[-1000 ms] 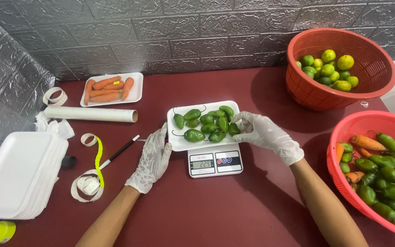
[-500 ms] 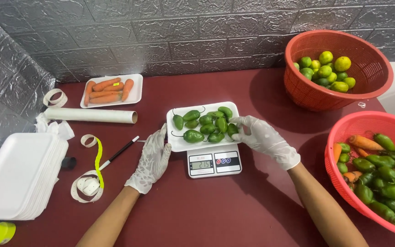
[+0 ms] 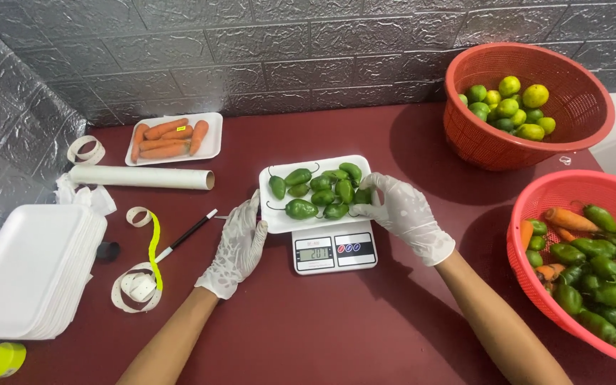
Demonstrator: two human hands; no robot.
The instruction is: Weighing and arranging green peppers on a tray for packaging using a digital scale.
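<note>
Head view: a white foam tray (image 3: 274,214) of green peppers (image 3: 301,209) is seen resting on a small kitchen scale (image 3: 334,251) at the middle of the dark red counter (image 3: 365,335). The left hand (image 3: 238,246), gloved in white, is laid flat on the counter with its fingers (image 3: 252,214) spread and slack, gripping nothing; their tips are just beside the tray's near left corner. The right hand (image 3: 404,214), also gloved, is set against the tray's right edge, its fingers (image 3: 378,187) loosely curled at the rim and touching the peppers there; whether a pepper is pinched cannot be told. Compared with the pictures of a second ago, little has been changed: both hands have been kept at the tray, and the right one has been shifted only slightly along the edge, so the weighing appears to be settled with the tray left on the scale.

Left of the left fingers, a black pen (image 3: 188,235), tape loops (image 3: 137,281), a paper roll (image 3: 140,177), a stack of empty trays (image 3: 30,278) and a tray of carrots (image 3: 169,139) are seen. Right of the right fingers, two red baskets are placed: one with limes (image 3: 586,121), one with peppers and carrots (image 3: 529,271). The counter is backed by a grey embossed wall (image 3: 251,57).
</note>
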